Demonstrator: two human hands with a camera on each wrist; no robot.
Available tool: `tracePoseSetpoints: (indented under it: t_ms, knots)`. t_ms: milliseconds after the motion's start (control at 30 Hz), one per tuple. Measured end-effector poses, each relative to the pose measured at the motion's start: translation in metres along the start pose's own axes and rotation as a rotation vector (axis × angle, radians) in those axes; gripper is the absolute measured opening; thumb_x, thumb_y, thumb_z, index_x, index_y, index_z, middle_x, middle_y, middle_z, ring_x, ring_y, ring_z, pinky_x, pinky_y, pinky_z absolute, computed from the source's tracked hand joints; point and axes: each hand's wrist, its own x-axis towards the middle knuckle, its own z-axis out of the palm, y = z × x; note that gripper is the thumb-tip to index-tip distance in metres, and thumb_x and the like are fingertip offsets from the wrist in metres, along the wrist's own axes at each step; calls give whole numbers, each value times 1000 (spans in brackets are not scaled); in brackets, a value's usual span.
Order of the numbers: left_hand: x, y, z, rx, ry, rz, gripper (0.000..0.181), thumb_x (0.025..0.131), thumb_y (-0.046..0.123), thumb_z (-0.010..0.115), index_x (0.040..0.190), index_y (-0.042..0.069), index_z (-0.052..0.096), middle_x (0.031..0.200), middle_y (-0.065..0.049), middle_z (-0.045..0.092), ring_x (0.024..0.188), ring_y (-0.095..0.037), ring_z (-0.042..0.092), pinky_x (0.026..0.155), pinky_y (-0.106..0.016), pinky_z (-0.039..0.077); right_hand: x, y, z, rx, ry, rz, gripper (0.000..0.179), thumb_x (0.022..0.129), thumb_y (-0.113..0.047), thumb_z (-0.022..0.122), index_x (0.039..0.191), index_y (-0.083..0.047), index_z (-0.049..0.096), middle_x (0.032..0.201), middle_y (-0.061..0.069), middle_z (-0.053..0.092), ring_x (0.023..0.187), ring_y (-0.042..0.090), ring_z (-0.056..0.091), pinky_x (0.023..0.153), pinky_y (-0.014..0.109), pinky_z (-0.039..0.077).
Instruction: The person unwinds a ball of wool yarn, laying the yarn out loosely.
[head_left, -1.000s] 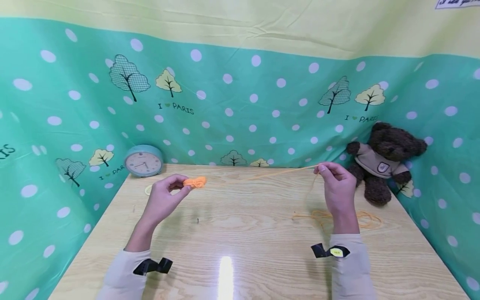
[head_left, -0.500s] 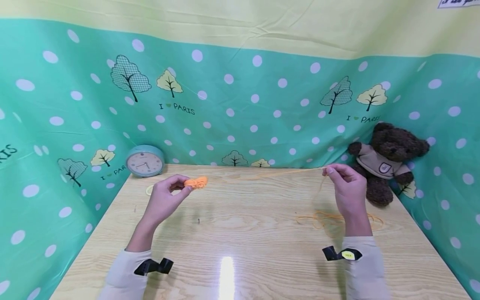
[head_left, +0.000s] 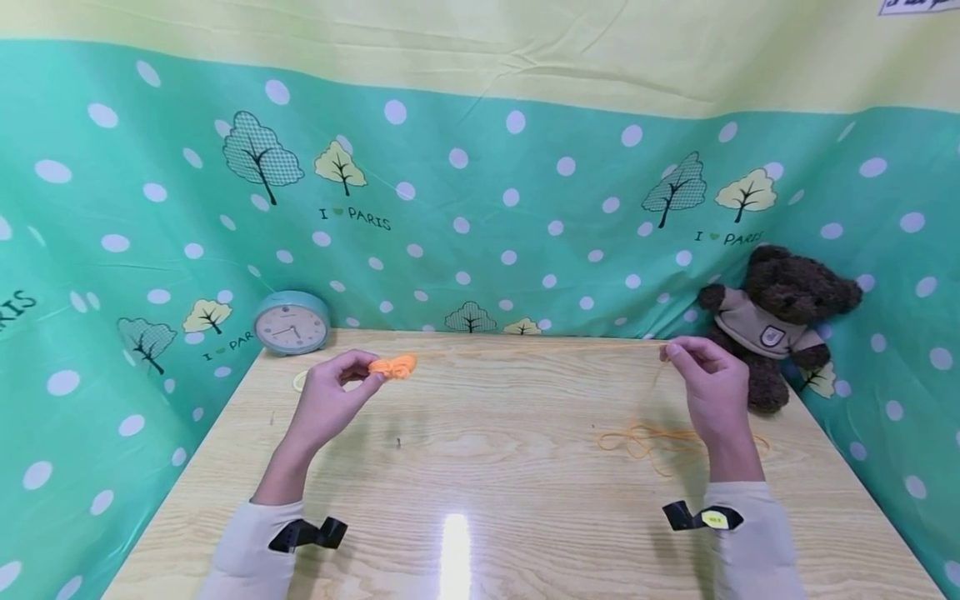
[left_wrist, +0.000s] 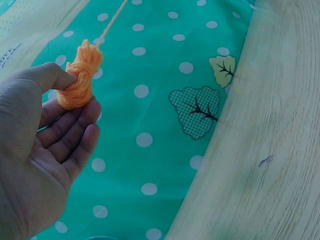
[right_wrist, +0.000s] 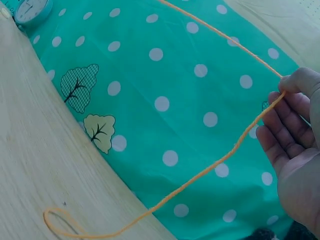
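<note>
My left hand (head_left: 330,400) pinches a small wound bundle of orange yarn (left_wrist: 82,75) between thumb and fingers, held up over the table. One strand leaves the top of the bundle and runs across to my right hand (head_left: 712,387). There the thumb and forefinger pinch the yarn strand (right_wrist: 225,39), which looks straight between the hands in the right wrist view. Below the pinch, the strand hangs down to loose loops of yarn (head_left: 637,437) on the table under my right hand. The other right fingers are partly curled beside the strand.
At the back left of the wooden table (head_left: 480,483) stands a round teal clock (head_left: 291,323), with a pale ring (head_left: 299,382) in front of it. A brown teddy bear (head_left: 780,317) sits at the back right. Green dotted cloth (head_left: 480,192) surrounds the table.
My right hand has moved right and slightly nearer, lengthening the strand between the hands. The left hand has stayed in place with the bundle.
</note>
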Motion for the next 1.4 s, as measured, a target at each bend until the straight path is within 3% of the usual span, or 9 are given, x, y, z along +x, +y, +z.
tracePoseSetpoints:
  t_ms: [133,400,800,1400]
  knots:
    - [0,0,0,0,3,3,15,95,9,72,108,2,72,104,-12,74,88,-2,65,85,-10,52,-1,1,-5,-18,16,4,22,96,-6,72,104,15,68,86,-2,74,86,12,66,87,19,51]
    - [0,2,1,-9,5,6,15,96,10,72,109,2,72,104,-12,73,89,-1,64,85,-9,51,0,1,-15,-28,52,-1,16,97,-6,71,100,10,71,84,-2,73,82,12,61,75,20,47]
    - [1,2,-5,11,8,4,16,97,13,72,109,2,72,105,-12,73,90,-1,64,85,-11,52,3,-2,-18,36,79,6,18,95,-6,73,100,11,71,84,2,73,83,15,65,74,18,56]
    - [0,-1,-7,22,1,-36,18,97,13,71,111,2,72,108,-13,73,91,-1,64,86,-7,50,9,-6,-37,8,117,-10,18,93,-4,75,103,12,72,88,0,75,86,14,67,79,16,55]
